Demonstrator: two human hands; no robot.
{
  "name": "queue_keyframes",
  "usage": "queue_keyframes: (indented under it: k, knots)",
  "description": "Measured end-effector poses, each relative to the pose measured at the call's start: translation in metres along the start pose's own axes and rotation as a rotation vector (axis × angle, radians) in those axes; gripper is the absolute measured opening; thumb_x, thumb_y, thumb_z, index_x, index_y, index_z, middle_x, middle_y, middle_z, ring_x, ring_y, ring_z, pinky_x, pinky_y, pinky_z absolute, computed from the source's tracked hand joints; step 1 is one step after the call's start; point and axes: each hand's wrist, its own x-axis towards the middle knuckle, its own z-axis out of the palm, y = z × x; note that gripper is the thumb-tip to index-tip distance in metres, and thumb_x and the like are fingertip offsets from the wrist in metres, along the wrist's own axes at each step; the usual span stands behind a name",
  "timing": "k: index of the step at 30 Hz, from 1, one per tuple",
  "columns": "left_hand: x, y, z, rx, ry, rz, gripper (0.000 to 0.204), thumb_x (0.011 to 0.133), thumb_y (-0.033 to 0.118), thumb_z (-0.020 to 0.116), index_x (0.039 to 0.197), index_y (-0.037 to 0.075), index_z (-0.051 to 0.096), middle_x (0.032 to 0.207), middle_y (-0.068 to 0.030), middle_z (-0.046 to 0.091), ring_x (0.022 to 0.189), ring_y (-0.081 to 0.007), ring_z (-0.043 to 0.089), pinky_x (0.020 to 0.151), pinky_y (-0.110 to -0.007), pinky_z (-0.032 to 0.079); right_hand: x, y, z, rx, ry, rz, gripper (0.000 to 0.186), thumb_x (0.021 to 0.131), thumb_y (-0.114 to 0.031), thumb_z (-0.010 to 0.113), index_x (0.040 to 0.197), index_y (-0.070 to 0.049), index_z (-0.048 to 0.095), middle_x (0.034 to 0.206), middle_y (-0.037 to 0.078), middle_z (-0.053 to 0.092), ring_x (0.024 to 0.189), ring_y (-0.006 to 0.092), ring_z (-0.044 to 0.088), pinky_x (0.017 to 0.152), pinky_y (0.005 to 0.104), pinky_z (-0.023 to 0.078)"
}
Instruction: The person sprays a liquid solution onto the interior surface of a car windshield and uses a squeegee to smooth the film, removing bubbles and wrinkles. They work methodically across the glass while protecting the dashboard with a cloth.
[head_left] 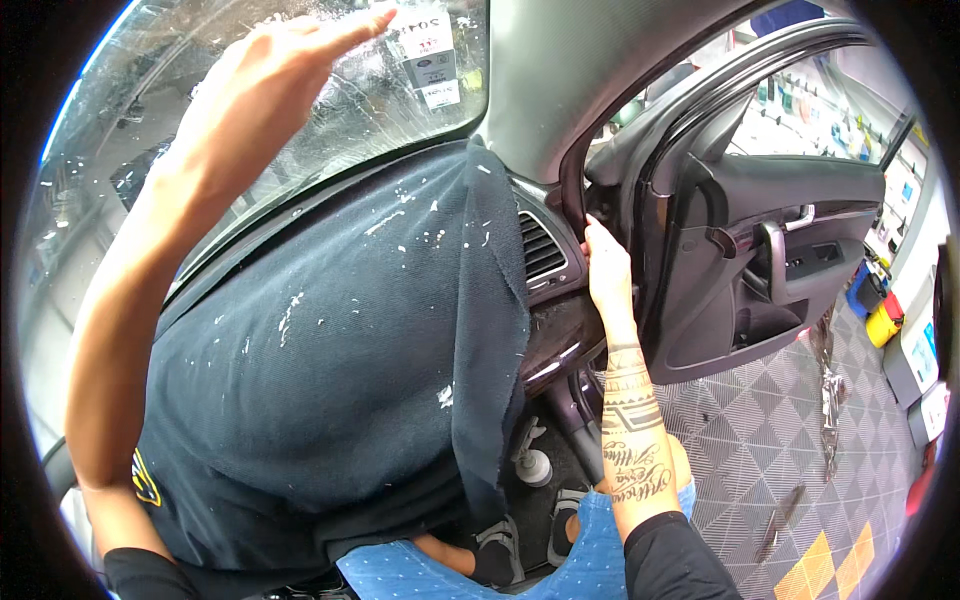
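above the black draped cloth [330, 360], your left hand [272, 68], one finger extended, others unclear, is by the clear spotted glass windshield [345, 115]. right of cloth, your right hand [608, 268] curls at the black door-frame edge [577, 190], pinch unclear. glass seems stiff, slippery; edge holds better.

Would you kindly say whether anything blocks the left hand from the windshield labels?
Nothing visible stands between the left hand and the windshield labels; the black cloth lies lower, over the dashboard.
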Motion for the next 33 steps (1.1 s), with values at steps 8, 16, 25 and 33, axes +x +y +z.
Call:
queue_keyframes:
  k: [8,16,25,33]
  knots:
    - [0.002,-0.001,0.003,-0.006,0.022,0.007,0.055,0.085,-0.003,0.057,0.135,0.019,0.051,0.124,-0.0118,0.06,0.111,-0.0314,0.06,0.096,-0.04,0.049,0.002,0.002,0.0,0.001,-0.016,-0.049,0.038,0.097,-0.026,0.05,0.127,-0.004,0.059,0.079,-0.002,0.056,0.069,0.0065,0.048,0.063,0.0216,0.041]
    - [0.007,-0.007,0.003,-0.012,-0.045,-0.035,0.05,0.086,-0.001,0.055,0.133,0.015,0.051,0.127,-0.0135,0.057,0.11,-0.0312,0.06,0.097,-0.04,0.047,-0.001,0.0,-0.002,0.009,-0.003,0.01,0.038,0.097,-0.026,0.05,0.127,-0.005,0.059,0.078,-0.002,0.056,0.069,0.007,0.048,0.064,0.0215,0.041]
    - [0.007,0.008,-0.01,0.004,-0.049,0.001,0.044,0.087,0.0,0.049,0.13,0.008,0.054,0.112,-0.0162,0.065,0.091,-0.0294,0.065,0.081,-0.037,0.053,-0.002,0.004,0.001,0.035,-0.01,-0.003,0.037,0.097,-0.025,0.051,0.128,-0.005,0.058,0.078,-0.002,0.056,0.069,0.0069,0.047,0.064,0.0218,0.041]
    - [0.02,0.047,-0.041,0.055,-0.297,-0.199,0.041,0.087,-0.004,0.047,0.126,0.004,0.057,0.086,-0.0191,0.069,0.055,-0.0193,0.06,0.054,-0.031,0.053,0.002,0.003,0.002,-0.02,-0.031,-0.054,0.037,0.098,-0.023,0.05,0.129,-0.004,0.057,0.078,-0.003,0.056,0.069,0.0056,0.046,0.064,0.0206,0.041]
